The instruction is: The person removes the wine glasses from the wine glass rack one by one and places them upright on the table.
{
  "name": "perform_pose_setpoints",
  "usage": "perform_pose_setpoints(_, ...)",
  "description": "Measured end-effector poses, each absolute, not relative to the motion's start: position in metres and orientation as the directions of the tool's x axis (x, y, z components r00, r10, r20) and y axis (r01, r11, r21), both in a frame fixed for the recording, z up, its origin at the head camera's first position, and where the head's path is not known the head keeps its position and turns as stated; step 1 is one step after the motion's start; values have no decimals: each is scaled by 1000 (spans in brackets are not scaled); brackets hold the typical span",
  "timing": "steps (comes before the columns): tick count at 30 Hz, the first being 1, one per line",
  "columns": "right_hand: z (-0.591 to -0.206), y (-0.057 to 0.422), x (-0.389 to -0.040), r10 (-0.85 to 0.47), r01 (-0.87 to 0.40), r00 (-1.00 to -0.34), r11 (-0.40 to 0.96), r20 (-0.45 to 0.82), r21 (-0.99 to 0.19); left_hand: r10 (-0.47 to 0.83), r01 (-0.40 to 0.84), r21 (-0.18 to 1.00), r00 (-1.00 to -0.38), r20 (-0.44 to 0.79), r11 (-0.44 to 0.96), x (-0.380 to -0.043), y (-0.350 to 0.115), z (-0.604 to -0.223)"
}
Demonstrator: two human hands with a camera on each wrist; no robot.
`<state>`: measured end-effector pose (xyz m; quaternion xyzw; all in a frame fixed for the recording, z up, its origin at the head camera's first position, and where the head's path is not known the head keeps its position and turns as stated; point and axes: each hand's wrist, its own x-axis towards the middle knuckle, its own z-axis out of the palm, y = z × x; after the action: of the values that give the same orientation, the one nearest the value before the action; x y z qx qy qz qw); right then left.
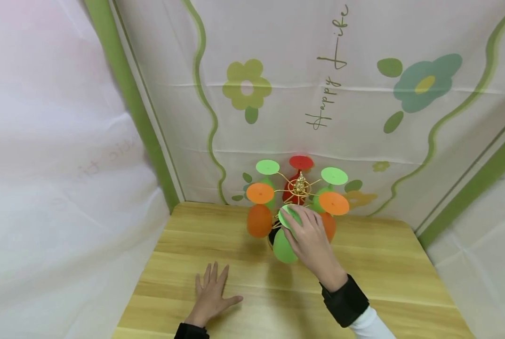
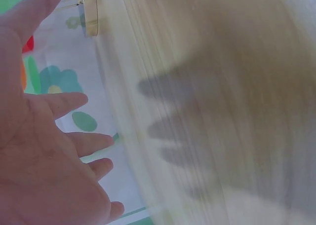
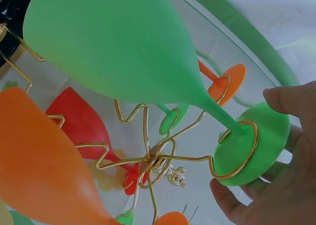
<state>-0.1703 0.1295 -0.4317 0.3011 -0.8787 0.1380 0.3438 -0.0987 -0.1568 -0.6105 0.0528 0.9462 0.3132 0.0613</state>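
Green goblet [image 1: 285,248] hangs in gold rack [image 3: 190,159] | right hand [image 1: 310,239]: fingers grasp its foot [image 3: 271,136] | left hand [image 1: 210,297]: fingers spread, empty | six goblets [image 1: 259,221] hung, letting-go seems left

The green goblet [image 1: 285,247] hangs upside down, bowl lowest, its flat round foot pinched at the edge by the right hand [image 1: 313,238]. A gold wire loop circles the stem just under that foot. The loop belongs to the rack [image 1: 299,188], gold with a small figure on top, standing just beyond the right hand, ahead and to the right of the left hand [image 1: 211,299]. Five more goblets hang inverted there: one orange [image 1: 260,193] left of the right hand, another [image 1: 334,203] partly behind it, two green [image 1: 268,166] [image 1: 334,176] farther off, and a red one [image 1: 300,162] farthest.
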Motion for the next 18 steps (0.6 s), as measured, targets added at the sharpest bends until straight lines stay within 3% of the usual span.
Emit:
perform_pose_setpoints(9, -430, 120, -173, -404, -594, -638, 800, 656, -84, 136, 70, 604, -989, -65, 794, -98, -158, -611)
perform_pose_setpoints(18, -429, 117, -169, -435, -565, -664, 824, 608, -29, 140, 73, 616, -988, -62, 785, -98, -158, -610)
